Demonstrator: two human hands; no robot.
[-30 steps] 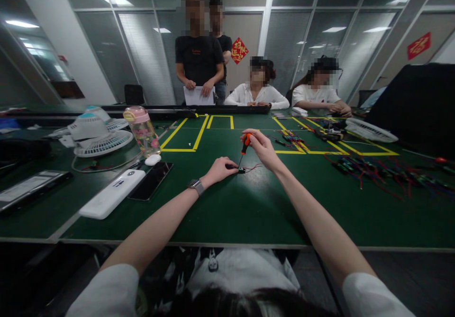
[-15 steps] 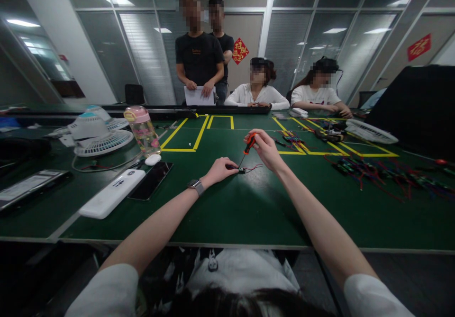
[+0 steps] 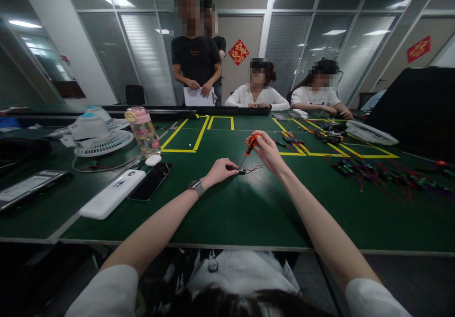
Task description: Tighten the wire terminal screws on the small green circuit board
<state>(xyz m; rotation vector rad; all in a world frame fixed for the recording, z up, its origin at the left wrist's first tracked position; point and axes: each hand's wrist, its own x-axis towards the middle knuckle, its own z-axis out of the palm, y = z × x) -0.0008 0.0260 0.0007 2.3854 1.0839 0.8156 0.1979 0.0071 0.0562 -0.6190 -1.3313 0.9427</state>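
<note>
My right hand (image 3: 265,150) is closed around the orange and black handle of a screwdriver (image 3: 252,145). Its thin shaft slants down and left to a small circuit board (image 3: 242,171) on the green table (image 3: 227,212). Red and dark wires (image 3: 254,168) trail off the board's right side. With its fingers pinched at the board's left end, my left hand (image 3: 222,169) holds it against the table; a watch (image 3: 195,187) is on that wrist. Whether the tip sits in a screw is too small to make out.
To the left are a white power bank (image 3: 113,194), a dark phone (image 3: 151,181), a white earbud case (image 3: 153,160), a pink-lidded bottle (image 3: 142,131) and a fan (image 3: 101,139). Wired boards (image 3: 377,172) lie in heaps at right. Yellow tape marks the tabletop; several people are across it.
The screwdriver handle has shifted very slightly right in my right hand. My left hand stays at the board. The two standing people have moved a little to the left.
</note>
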